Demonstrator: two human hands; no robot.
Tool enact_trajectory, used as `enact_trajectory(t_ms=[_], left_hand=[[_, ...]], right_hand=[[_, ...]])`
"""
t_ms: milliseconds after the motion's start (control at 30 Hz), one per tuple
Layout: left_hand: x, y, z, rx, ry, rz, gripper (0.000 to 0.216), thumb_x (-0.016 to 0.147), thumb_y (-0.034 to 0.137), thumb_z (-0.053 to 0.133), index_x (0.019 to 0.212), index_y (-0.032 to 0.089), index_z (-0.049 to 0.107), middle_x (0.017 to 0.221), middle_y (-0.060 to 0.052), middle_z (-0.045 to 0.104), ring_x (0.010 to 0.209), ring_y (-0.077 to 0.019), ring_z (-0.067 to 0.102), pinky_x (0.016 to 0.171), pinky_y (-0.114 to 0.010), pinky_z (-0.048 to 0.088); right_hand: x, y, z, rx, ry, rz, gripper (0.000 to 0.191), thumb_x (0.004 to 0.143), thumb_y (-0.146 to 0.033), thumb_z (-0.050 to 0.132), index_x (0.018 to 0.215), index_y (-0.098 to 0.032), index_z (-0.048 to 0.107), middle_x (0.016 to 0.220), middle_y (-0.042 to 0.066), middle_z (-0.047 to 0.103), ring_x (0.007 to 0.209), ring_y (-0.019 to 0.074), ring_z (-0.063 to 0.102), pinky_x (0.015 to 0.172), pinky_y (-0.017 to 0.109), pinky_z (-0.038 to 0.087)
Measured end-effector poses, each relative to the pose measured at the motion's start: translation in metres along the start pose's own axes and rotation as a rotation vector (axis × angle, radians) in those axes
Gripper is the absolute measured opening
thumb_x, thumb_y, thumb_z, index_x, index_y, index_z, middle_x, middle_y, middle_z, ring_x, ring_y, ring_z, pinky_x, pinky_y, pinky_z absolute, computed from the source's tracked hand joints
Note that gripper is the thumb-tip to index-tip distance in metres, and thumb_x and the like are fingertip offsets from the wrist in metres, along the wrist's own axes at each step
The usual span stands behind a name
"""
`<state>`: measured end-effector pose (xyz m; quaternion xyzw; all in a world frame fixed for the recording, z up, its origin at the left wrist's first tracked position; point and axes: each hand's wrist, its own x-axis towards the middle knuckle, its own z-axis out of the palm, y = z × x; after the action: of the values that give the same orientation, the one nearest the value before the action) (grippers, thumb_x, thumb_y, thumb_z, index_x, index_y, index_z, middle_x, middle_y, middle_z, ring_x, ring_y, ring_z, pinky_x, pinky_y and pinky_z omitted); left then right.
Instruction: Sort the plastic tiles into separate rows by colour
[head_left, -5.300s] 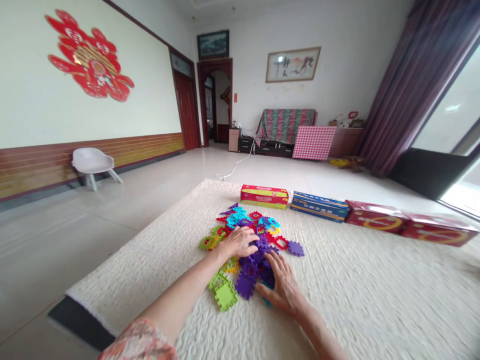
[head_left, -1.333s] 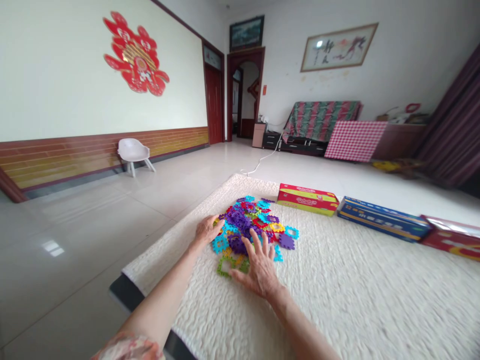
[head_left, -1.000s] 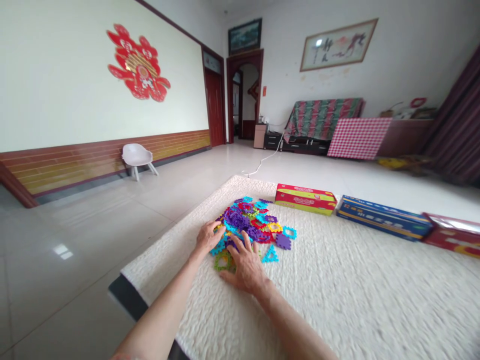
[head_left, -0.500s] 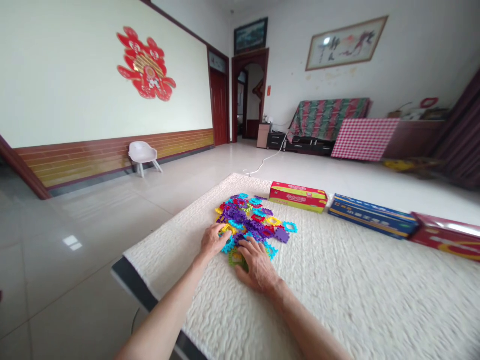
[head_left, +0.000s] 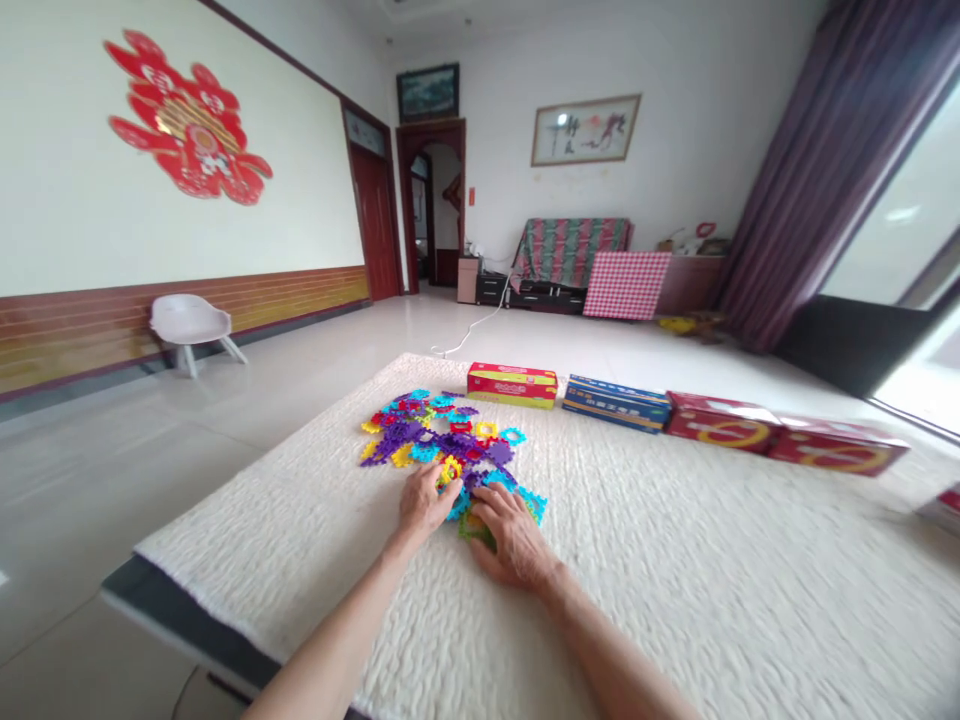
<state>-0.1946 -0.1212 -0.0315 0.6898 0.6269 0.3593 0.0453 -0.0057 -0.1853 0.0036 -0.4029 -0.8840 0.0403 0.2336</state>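
My left hand is closed at the near edge of a pile of toothed plastic building pieces. Between its thumb and fingers is a yellow toothed piece with an open middle. Close by on the right, my right hand curls over a joined group of toothed pieces, with a green piece under the thumb side and a blue piece beyond the fingers. Part of this group is hidden by the hand. Purple, red, blue and yellow pieces lie overlapping in the pile just past both hands.
A cream quilted cloth covers the table. Along its far side stand a red-and-yellow box, a blue box and dark red boxes. A white chair is on the floor at left.
The view has swung right, bringing more of the boxes and the window into sight. Both hands and the joined pieces sit nearer, apart from most of the pile; the yellow piece is tilted up.
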Motion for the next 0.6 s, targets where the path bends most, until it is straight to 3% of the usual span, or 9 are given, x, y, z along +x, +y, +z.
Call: enact_trajectory(t_ms=[200,333,600], left_hand=[[0.001,0.066,0.048,0.002,-0.049,0.058,0.027,0.083,0.042,0.049,0.085,0.019,0.063,0.092,-0.008,0.065,0.091,-0.0223,0.061,0.084,-0.034,0.045],[0.003,0.110,0.083,-0.012,-0.052,0.089,0.027,0.083,0.040,0.048,0.089,0.018,0.063,0.096,-0.010,0.065,0.097,-0.0253,0.059,0.088,-0.037,0.043],[0.015,0.195,0.143,-0.085,-0.178,0.145,0.030,0.085,0.039,0.046,0.092,0.015,0.064,0.096,-0.013,0.065,0.098,-0.0265,0.059,0.089,-0.040,0.041]], right_hand=[[-0.044,0.038,-0.029,-0.076,0.045,0.152,0.039,0.075,-0.024,0.058,0.114,-0.021,0.057,0.129,0.008,0.051,0.121,0.0268,0.039,0.098,0.043,0.032],[-0.072,0.068,-0.046,-0.107,0.080,0.224,0.038,0.076,-0.024,0.056,0.114,-0.020,0.058,0.131,0.009,0.050,0.124,0.0268,0.037,0.098,0.042,0.032],[-0.120,0.122,-0.078,-0.215,0.142,0.384,0.024,0.080,-0.022,0.052,0.102,-0.020,0.062,0.130,0.008,0.051,0.121,0.0264,0.040,0.094,0.042,0.034]])
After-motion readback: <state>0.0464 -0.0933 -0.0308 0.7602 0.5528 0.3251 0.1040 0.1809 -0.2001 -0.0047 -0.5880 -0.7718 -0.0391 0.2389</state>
